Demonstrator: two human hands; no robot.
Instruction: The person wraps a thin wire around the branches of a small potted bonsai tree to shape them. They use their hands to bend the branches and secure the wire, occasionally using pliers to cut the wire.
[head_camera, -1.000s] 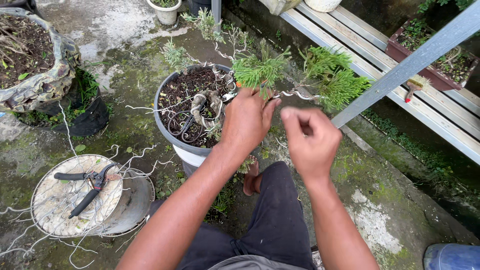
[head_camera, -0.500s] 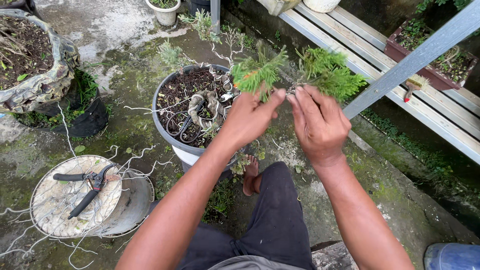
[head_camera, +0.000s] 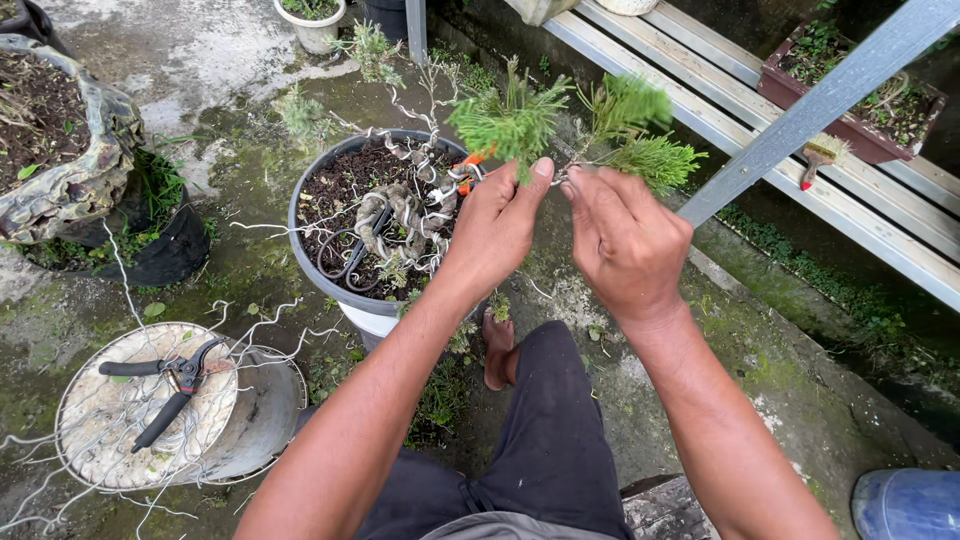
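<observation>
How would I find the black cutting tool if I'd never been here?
Look left of the round grey pot holding the wired little tree. A pale, overturned metal bucket stands there, wrapped in loose wire. The black-handled pruning shears lie on its flat top, the only tool there.

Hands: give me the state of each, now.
Left hand: fingers pinched at the green branch.
Right hand: curled shut, fingertips on thin wire by the left thumb.

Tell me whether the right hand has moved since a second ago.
Yes. The right hand has risen away from the knee toward the green foliage beyond the grey pot, meeting the left hand.
</observation>
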